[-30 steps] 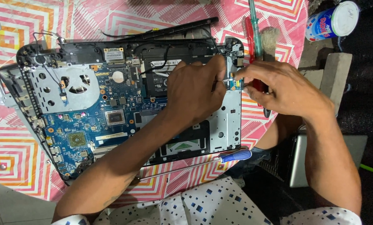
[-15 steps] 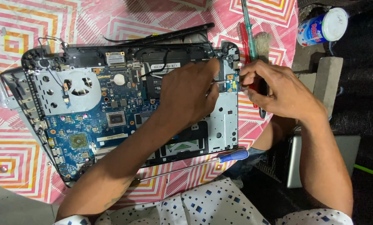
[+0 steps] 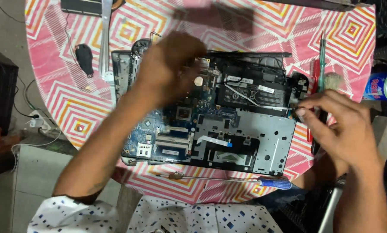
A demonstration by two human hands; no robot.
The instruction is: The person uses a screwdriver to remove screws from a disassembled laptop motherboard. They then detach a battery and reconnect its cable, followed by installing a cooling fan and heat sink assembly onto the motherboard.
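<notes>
An opened laptop base (image 3: 254,133) lies on a round table with its blue motherboard (image 3: 176,129) and black battery (image 3: 249,92) bare. My left hand (image 3: 172,64) is a blur above the upper left of the board, over the fan area; its fingers look curled, and the blur hides whether it holds anything. My right hand (image 3: 340,125) rests at the laptop's right edge. Its thumb and forefinger are pinched together at a small board by the hinge corner. A dark tool handle (image 3: 315,144) lies under this hand.
A blue-handled screwdriver (image 3: 228,181) lies along the near edge of the pink patterned tablecloth (image 3: 72,108). Red and green screwdrivers (image 3: 321,64) and a brush (image 3: 331,80) sit right of the laptop, by a blue and white container (image 3: 385,86). A small black object (image 3: 84,58) lies at the far left.
My left hand has left the right edge of the laptop and swung left over the fan area. The camera view has shifted. My right hand stays at the right edge.
</notes>
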